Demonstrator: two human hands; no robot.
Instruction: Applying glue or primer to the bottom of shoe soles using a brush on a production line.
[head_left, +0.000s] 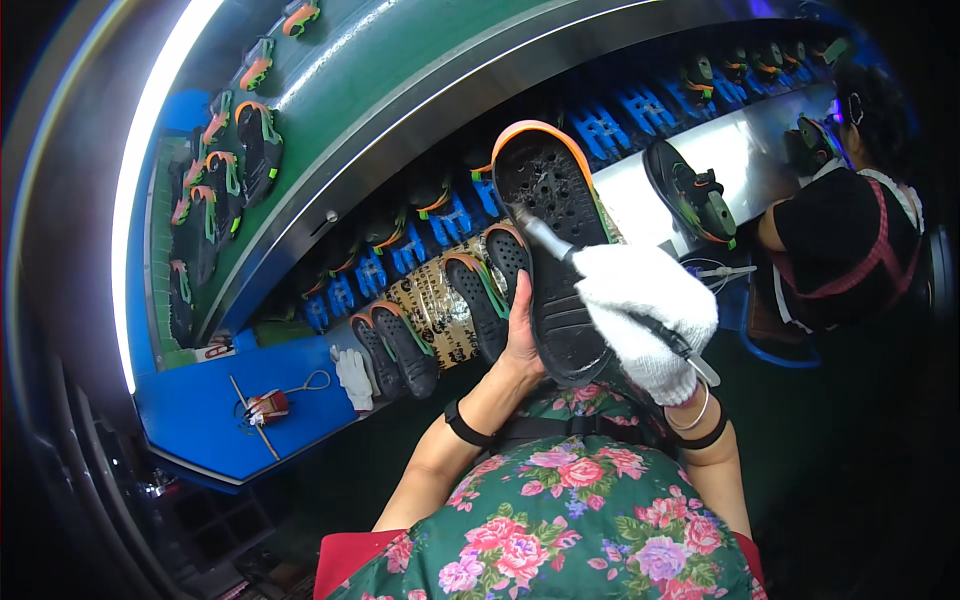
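My bare left hand (522, 345) grips a large black shoe sole (572, 305) by its left edge, near the heel. The sole is tilted, its inner face turned up, with holes across the forefoot and an orange rim round the toe. In my right hand (650, 310), which wears a white knit glove, is a brush (548, 238) with a pale metal neck. Its dark tip lies against the inside of the sole, near the left edge of the forefoot. A dark handle runs back under the gloved fingers towards the wrist.
More soles (475, 300) rest just left of my hands beside patterned brown tape. A blue table (215, 400) holds a small red object with a cord. Shoes (262, 150) ride a green conveyor behind. A black shoe (688, 190) sits on a pale surface, near a co-worker (840, 235).
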